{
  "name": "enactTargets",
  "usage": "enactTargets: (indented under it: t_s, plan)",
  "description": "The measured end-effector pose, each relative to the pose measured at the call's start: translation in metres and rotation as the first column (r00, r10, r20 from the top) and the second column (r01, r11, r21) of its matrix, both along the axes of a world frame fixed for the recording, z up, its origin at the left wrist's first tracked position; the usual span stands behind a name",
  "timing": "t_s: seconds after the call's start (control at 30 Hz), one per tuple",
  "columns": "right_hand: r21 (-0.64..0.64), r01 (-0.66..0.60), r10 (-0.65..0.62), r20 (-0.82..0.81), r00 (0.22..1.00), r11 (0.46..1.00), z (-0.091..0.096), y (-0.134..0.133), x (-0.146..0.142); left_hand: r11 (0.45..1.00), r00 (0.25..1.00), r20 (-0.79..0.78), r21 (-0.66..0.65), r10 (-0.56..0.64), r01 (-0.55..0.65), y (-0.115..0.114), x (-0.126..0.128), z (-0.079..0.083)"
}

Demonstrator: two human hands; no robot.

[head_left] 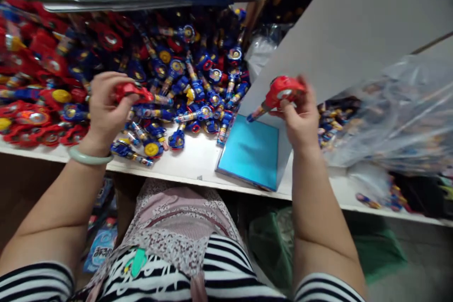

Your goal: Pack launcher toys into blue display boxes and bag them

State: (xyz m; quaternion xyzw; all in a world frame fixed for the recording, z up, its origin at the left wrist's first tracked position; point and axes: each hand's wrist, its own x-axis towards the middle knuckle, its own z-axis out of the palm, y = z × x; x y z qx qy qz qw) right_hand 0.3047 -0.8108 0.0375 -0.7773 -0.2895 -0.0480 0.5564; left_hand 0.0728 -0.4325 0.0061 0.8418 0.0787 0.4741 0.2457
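Red toy [281, 92] held in the right hand [300, 118]; second red toy [137, 92] in the left hand [108, 107], both grips narrow.
Risk, my read: right thumb and fingers grip only the red body, tube end sticks out free toward 8 o'clock, so a slack pinch could let it twist and drop onto the blue pad [253, 155]. Left hand is close by the loose blue toys [214, 99]; a low sweep could push strays off the white shelf [184, 163] at 6. Red toy sits at 10–11 o'clock of right palm, second at 2 o'clock of left, both touching fingers.
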Motion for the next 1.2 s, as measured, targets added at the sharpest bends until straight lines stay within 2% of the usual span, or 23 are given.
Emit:
enactTargets:
  t_s: [0.1, 0.2, 0.3, 0.43, 0.5, 0.57, 0.67, 0.7, 0.77, 0.83, 0.87, 0.93, 1.0, 1.1, 1.2]
  plan:
    - [0.038, 0.090, -0.092, 0.049, 0.995, 0.995, -0.047, -0.014, 0.008, 0.991, 0.971, 0.222, -0.084, -0.084, 0.105, -0.014, 0.017, 0.008]
    - [0.080, 0.174, -0.181, 0.086, 0.980, 0.981, -0.086, 0.000, 0.016, 0.963, 0.942, 0.228, -0.047, -0.247, 0.264, -0.045, 0.039, 0.011]
    - [0.059, 0.187, -0.193, 0.120, 0.974, 0.981, -0.104, 0.006, 0.017, 0.925, 0.914, 0.155, 0.000, -0.375, 0.379, -0.077, 0.056, 0.006]
    - [-0.053, 0.099, -0.092, 0.120, 0.988, 0.994, -0.115, -0.001, 0.017, 0.878, 0.881, 0.073, -0.080, -0.467, 0.472, -0.102, 0.065, -0.003]
    - [-0.128, 0.035, -0.028, 0.059, 0.998, 0.991, -0.116, -0.004, 0.019, 0.873, 0.877, 0.047, -0.092, -0.478, 0.480, -0.109, 0.069, -0.003]
    - [-0.226, 0.015, -0.011, 0.020, 1.000, 0.974, -0.109, -0.006, 0.020, 0.864, 0.867, 0.030, -0.073, -0.498, 0.499, -0.118, 0.074, 0.002]
    - [-0.336, 0.077, -0.045, 0.103, 0.994, 0.939, -0.081, -0.010, 0.008, 0.840, 0.840, -0.014, -0.036, -0.542, 0.541, -0.141, 0.087, 0.010]
    - [-0.344, 0.070, -0.024, 0.137, 0.990, 0.936, -0.069, -0.012, 0.000, 0.834, 0.833, -0.038, -0.027, -0.552, 0.552, -0.151, 0.092, 0.012]
    - [-0.333, -0.028, 0.082, 0.149, 0.985, 0.942, -0.049, -0.017, -0.020, 0.809, 0.804, -0.095, -0.022, -0.587, 0.588, -0.172, 0.104, 0.014]
    - [-0.305, -0.147, 0.186, 0.101, 0.977, 0.941, -0.042, -0.020, -0.037, 0.765, 0.755, -0.137, -0.050, -0.642, 0.642, -0.190, 0.116, 0.013]
    - [-0.281, -0.171, 0.201, 0.084, 0.976, 0.944, -0.044, -0.021, -0.041, 0.747, 0.734, -0.143, -0.083, -0.664, 0.660, -0.194, 0.122, 0.012]
    - [-0.194, -0.124, 0.143, 0.089, 0.986, 0.973, -0.059, -0.022, -0.041, 0.739, 0.730, -0.128, -0.181, -0.671, 0.649, -0.194, 0.130, 0.008]
    - [-0.101, -0.037, 0.047, 0.095, 0.994, 0.994, -0.082, -0.020, -0.033, 0.769, 0.779, -0.093, -0.270, -0.620, 0.579, -0.178, 0.133, 0.003]
    - [-0.024, 0.055, -0.052, 0.087, 0.995, 0.998, -0.112, -0.014, -0.021, 0.836, 0.864, -0.070, -0.301, -0.499, 0.458, -0.139, 0.128, -0.008]
    - [-0.038, 0.091, -0.088, 0.080, 0.993, 0.995, -0.124, -0.010, -0.023, 0.903, 0.929, -0.072, -0.273, -0.364, 0.333, -0.097, 0.118, -0.022]
